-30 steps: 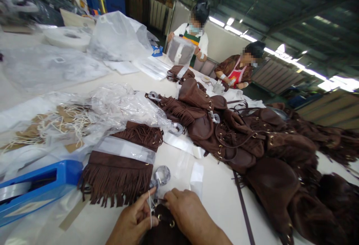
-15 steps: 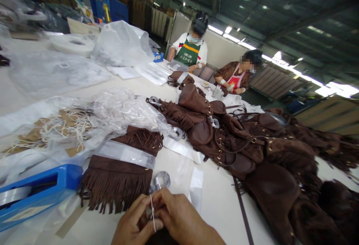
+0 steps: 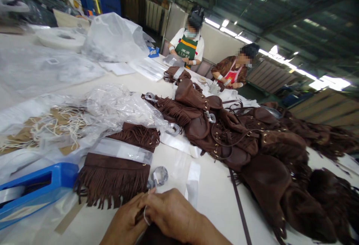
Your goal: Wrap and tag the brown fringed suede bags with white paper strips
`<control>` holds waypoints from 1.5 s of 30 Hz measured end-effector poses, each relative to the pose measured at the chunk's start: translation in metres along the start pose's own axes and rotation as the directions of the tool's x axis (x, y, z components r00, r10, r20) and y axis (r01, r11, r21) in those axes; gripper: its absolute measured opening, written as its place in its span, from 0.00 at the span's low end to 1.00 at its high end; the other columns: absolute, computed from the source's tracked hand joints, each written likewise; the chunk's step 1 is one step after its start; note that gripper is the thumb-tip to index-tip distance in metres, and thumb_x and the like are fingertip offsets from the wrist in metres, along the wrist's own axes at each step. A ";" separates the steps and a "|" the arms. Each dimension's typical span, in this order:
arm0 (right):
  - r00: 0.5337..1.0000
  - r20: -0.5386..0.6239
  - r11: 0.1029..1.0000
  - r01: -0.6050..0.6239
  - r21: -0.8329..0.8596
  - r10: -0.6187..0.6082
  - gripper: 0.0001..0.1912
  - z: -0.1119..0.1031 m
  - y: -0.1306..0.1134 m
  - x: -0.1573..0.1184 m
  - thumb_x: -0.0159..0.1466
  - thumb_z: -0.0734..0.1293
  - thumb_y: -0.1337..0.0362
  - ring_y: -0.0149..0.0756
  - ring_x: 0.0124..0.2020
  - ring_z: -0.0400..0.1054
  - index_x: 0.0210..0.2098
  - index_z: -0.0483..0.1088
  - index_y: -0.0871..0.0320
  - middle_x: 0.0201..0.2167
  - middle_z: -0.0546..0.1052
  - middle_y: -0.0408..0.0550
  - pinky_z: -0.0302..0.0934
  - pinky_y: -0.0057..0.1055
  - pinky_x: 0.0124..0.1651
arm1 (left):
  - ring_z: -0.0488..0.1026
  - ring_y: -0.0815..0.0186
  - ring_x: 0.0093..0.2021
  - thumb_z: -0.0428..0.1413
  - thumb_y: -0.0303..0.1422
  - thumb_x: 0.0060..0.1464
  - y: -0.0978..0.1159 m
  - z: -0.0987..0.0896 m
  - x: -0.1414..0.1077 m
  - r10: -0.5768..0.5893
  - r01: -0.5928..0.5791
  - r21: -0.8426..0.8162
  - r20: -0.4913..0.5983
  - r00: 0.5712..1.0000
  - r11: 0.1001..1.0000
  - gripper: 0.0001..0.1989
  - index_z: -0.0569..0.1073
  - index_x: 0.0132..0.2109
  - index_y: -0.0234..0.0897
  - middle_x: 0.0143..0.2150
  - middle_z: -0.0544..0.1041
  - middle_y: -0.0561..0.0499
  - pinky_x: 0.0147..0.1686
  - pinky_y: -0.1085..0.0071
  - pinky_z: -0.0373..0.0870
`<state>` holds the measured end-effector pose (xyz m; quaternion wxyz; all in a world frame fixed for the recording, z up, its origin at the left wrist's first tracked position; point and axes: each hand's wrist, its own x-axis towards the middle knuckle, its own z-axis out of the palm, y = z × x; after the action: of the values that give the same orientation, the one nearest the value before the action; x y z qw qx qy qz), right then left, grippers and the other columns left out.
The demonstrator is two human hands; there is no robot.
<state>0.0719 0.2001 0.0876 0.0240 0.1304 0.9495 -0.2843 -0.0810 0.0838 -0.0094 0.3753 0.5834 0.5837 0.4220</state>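
My left hand and my right hand meet at the bottom middle, fingers closed together. A thin white string loops between them, pinched in the fingers; its ends are hidden. Below the hands a dark brown piece shows in part. Just beyond lies a brown fringed bag with a clear plastic band across it. Beside the fingertips sits a clear plastic ring-shaped bundle.
A blue tape dispenser stands at left, near brown tags with white strings and crumpled clear plastic. Brown bags are heaped along the right. Across the table are two co-workers, one in a green apron, one in a red apron.
My hands have drawn closer together and shifted slightly left. The string, stretched upright between the fingers before, now shows as a short curved loop. The view has shifted a little.
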 end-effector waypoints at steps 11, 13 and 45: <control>0.953 -0.257 0.956 -0.083 0.281 0.158 0.07 -0.008 0.004 -0.023 0.71 0.58 0.67 0.30 0.39 0.70 0.45 0.66 0.54 0.39 0.76 0.43 0.59 0.24 0.44 | 0.72 0.65 0.60 0.49 0.34 0.64 0.008 -0.007 -0.001 0.020 -0.035 0.255 0.059 0.998 0.966 0.26 0.60 0.67 0.52 0.62 0.74 0.53 0.59 0.71 0.68; 0.960 -0.228 0.969 -0.111 0.221 0.162 0.07 -0.010 0.006 -0.034 0.71 0.58 0.66 0.32 0.39 0.69 0.44 0.67 0.54 0.38 0.75 0.45 0.59 0.25 0.43 | 0.77 0.65 0.54 0.50 0.33 0.63 0.008 -0.011 -0.005 0.041 -0.063 0.333 0.071 0.997 0.941 0.22 0.67 0.63 0.53 0.56 0.78 0.53 0.52 0.74 0.73; 0.920 0.146 0.076 -0.185 0.980 0.364 0.15 -0.003 0.041 -0.002 0.55 0.74 0.59 0.22 0.15 0.59 0.34 0.68 0.61 0.22 0.74 0.40 0.54 0.21 0.21 | 0.75 0.66 0.44 0.54 0.36 0.63 0.011 -0.004 0.003 -0.063 0.043 0.124 0.164 0.984 0.991 0.05 0.73 0.44 0.46 0.42 0.75 0.53 0.45 0.75 0.69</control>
<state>0.0843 0.2342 0.0682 -0.0792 0.3087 0.4849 -0.8145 -0.0809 0.0866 0.0030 0.3986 0.6225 0.5897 0.3254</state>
